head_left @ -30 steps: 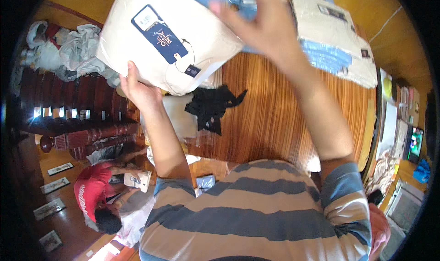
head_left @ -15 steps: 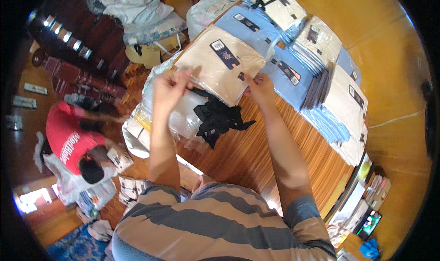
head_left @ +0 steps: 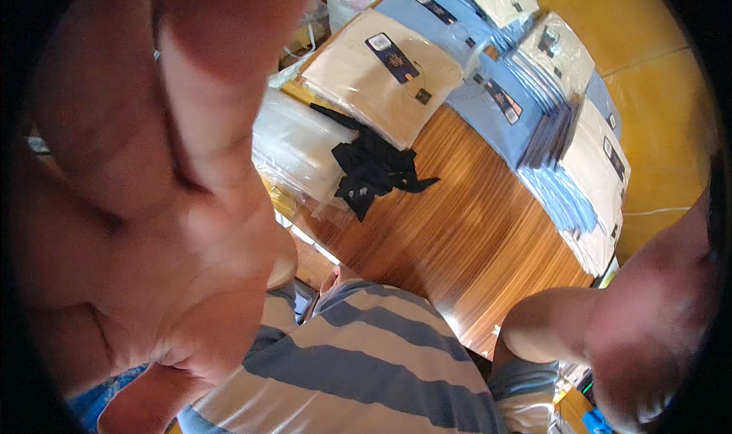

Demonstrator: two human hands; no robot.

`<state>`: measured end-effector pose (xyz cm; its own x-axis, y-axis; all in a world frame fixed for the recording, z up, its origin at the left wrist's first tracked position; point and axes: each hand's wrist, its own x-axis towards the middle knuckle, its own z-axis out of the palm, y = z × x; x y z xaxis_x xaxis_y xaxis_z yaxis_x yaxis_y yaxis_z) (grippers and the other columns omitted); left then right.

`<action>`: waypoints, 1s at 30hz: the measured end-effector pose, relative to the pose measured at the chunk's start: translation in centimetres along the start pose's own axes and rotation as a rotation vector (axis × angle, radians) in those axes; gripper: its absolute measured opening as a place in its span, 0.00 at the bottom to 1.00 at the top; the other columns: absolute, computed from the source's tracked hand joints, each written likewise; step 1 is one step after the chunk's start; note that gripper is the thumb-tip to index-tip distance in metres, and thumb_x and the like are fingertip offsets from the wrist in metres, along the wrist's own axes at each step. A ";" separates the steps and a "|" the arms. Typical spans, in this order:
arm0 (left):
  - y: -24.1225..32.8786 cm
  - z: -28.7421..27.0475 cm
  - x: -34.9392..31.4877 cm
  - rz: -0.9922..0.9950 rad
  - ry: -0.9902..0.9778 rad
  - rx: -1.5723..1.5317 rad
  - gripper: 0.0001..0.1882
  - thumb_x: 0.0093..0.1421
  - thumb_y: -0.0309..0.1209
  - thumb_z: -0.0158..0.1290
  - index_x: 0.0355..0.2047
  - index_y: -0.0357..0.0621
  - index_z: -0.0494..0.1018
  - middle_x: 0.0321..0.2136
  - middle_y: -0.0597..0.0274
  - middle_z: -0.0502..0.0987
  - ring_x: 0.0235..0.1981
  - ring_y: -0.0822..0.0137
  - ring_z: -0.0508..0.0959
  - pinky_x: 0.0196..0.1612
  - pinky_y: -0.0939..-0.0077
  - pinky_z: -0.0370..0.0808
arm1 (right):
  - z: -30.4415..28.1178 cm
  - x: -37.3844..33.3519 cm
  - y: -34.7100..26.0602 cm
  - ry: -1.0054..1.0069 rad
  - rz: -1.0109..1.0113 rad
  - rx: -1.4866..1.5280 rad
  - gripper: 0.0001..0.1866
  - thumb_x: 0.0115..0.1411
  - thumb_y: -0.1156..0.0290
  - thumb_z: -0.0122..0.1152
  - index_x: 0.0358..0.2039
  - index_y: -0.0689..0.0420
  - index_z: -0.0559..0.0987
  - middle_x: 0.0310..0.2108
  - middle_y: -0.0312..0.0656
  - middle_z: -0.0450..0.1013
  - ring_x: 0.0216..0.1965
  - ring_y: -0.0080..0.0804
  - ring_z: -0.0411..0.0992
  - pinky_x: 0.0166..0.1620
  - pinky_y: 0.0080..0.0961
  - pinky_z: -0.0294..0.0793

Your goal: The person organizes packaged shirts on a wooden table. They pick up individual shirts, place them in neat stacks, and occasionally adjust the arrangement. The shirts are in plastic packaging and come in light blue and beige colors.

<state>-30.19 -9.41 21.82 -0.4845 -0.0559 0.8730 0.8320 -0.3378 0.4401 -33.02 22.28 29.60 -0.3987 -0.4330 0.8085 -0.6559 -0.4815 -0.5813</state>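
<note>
While both bare hands loom close to the lens, neither on the goods below, packaged garments cover the far side of a striped-grain wooden table (head_left: 457, 213). The left hand (head_left: 160, 236) fills the left of the frame, palm bare and open, fingers spread; its upper fingertips run out of view, so whether they touch anything cannot be told. The right hand (head_left: 659, 312), blurred at the right edge, shows too little for its grip to be read. A beige packaged garment (head_left: 374, 92) with a dark tag lies flat at the table's upper left, unheld, beside blue packaged garments (head_left: 480, 119). Tangled black fabric strips (head_left: 374, 167) reach its near edge, next to clear plastic bags (head_left: 293, 140). Cream packaged garments (head_left: 591, 178) lie farther right, above the wearer's striped shirt (head_left: 358, 350).
</note>
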 end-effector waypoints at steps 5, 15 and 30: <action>0.1 0.6 -0.8 -0.033 0.005 0.020 0.30 0.73 0.49 0.53 0.64 0.36 0.71 0.59 0.44 0.77 0.59 0.53 0.76 0.61 0.57 0.72 | -0.2 -0.7 0.2 -0.003 -0.039 -0.027 0.32 0.74 0.53 0.55 0.70 0.63 0.69 0.65 0.46 0.72 0.65 0.40 0.70 0.68 0.39 0.67; -8.1 -7.6 0.2 -0.410 -0.015 0.682 0.32 0.73 0.48 0.56 0.69 0.39 0.71 0.66 0.46 0.74 0.68 0.57 0.72 0.73 0.60 0.63 | -1.1 -7.2 15.2 0.527 0.728 -0.555 0.28 0.75 0.59 0.51 0.68 0.64 0.71 0.65 0.48 0.72 0.67 0.39 0.68 0.70 0.37 0.65; -23.1 -21.4 -11.6 -1.277 0.157 0.974 0.37 0.67 0.62 0.58 0.41 0.31 0.84 0.35 0.53 0.85 0.38 0.64 0.81 0.48 0.69 0.77 | 5.0 -17.3 28.8 0.775 1.232 -0.229 0.43 0.77 0.46 0.50 0.78 0.66 0.52 0.77 0.61 0.53 0.77 0.47 0.54 0.75 0.35 0.54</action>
<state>-49.59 -21.03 -2.95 -0.9310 -0.3320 -0.1519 -0.2990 0.4546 0.8390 -41.79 12.07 -1.63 -0.9557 0.0720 -0.2854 0.2887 0.0405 -0.9566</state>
